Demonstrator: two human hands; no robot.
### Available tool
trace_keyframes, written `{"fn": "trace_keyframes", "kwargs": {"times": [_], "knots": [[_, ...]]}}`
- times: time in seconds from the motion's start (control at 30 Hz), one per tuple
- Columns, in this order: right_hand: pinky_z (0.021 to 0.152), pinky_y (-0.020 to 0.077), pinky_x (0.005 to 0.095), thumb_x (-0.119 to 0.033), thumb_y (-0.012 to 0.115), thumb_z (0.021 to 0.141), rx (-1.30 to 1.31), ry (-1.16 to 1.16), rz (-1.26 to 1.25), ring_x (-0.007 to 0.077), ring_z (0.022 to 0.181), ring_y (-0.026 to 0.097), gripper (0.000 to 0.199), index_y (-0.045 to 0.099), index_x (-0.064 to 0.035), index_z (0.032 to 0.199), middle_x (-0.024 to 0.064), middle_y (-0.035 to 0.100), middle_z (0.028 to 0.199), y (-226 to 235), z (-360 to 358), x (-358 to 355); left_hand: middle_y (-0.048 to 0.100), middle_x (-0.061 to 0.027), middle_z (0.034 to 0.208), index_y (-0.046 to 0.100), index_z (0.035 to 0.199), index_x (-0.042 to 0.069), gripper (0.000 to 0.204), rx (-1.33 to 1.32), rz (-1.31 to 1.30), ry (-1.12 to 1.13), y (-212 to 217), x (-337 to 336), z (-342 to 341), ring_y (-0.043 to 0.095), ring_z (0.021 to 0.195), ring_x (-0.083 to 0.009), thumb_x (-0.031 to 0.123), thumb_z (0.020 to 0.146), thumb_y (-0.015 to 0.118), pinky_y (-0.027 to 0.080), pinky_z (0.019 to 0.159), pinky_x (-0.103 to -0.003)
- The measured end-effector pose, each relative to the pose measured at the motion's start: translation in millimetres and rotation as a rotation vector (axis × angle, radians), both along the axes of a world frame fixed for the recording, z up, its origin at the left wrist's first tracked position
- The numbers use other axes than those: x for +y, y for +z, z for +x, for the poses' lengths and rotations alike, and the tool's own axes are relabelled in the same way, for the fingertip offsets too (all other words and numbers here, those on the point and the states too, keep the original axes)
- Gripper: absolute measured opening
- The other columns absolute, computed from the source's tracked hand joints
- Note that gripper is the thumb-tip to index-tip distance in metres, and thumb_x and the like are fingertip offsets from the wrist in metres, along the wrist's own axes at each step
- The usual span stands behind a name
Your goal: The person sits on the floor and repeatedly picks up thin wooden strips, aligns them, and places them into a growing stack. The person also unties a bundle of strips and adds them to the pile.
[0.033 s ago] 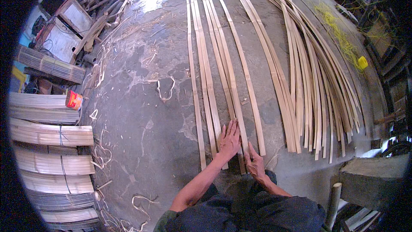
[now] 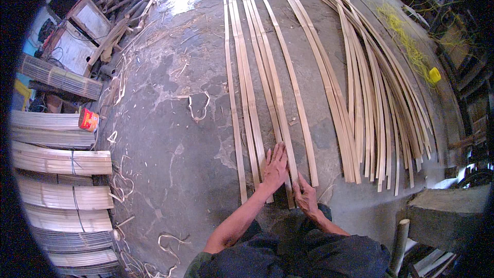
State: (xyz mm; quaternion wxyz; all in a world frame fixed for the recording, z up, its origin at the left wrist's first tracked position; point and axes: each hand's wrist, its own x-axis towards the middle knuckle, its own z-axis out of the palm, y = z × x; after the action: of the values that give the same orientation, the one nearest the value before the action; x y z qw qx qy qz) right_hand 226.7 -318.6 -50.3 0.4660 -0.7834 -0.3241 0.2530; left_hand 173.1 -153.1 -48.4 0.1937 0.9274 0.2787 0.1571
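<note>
Rough grey concrete floor [image 2: 170,139] with shavings scattered about, tied slat bundles [image 2: 62,162] stacked left, wooden crates [image 2: 77,36] behind, daylight glare up top.

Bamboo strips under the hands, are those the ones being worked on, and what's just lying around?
In use:
- left hand, flat on the long pale bamboo strips laid side by side
- right hand, on the near ends of the same strips

Lying about:
- big fanned pile of bamboo strips
- tied bundles of split bamboo
- small red tin
- tangled yellow string
</note>
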Motion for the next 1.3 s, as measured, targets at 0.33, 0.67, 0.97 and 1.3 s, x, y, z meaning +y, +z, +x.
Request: {"fn": "trace_keyframes", "kwargs": {"times": [0.33, 0.67, 0.97, 1.3], "knots": [[0.059, 0.0451, 0.0253, -0.011, 0.05, 0.098, 0.061, 0.091, -0.101, 0.0088, 0.065, 0.051, 0.044, 0.042, -0.0056, 0.141, 0.0061, 0.06, 0.079, 26, -35, 6, 0.06, -0.007, 0.079, 0.047, 0.094, 0.004, 0.02, -0.66, -1.305, 0.346, 61, 21, 19, 0.063, 0.067, -0.0149, 0.024, 0.1, 0.045, 0.054, 0.06, -0.029], [0.063, 0.0411, 0.0236, -0.008, 0.046, 0.099, 0.164, 0.279, 0.095, 0.0101, 0.071, 0.047, 0.053, 0.027, -0.0105, 0.149, 0.003, 0.053, 0.086, -7, -62, 32, 0.053, -0.001, 0.069, 0.05, 0.089, 0.007, 0.017, -0.723, -1.337, 0.488, 1, 41, -10, 0.051, 0.052, -0.0079, 0.02, 0.099, 0.048, 0.04, 0.042, -0.023], [0.065, 0.0394, 0.0192, 0.0, 0.045, 0.098, 0.376, 0.327, 0.01, 0.0082, 0.076, 0.046, 0.054, 0.03, -0.0115, 0.149, -0.0013, 0.05, 0.103, -34, -53, 36, 0.054, -0.0028, 0.071, 0.05, 0.084, 0.006, 0.02, -0.714, -1.275, 0.431, 17, 53, -8, 0.054, 0.055, -0.0102, 0.019, 0.099, 0.048, 0.043, 0.045, -0.026], [0.069, 0.0462, 0.0233, -0.012, 0.05, 0.099, 0.202, 0.294, -0.01, 0.0095, 0.082, 0.051, 0.054, 0.029, -0.008, 0.148, 0.0058, 0.057, 0.103, 20, -53, 38, 0.06, -0.0106, 0.081, 0.056, 0.105, 0.0, 0.022, -0.644, -1.004, 0.463, 24, 47, -22, 0.062, 0.074, -0.0202, 0.02, 0.098, 0.049, 0.05, 0.067, -0.034]]}}
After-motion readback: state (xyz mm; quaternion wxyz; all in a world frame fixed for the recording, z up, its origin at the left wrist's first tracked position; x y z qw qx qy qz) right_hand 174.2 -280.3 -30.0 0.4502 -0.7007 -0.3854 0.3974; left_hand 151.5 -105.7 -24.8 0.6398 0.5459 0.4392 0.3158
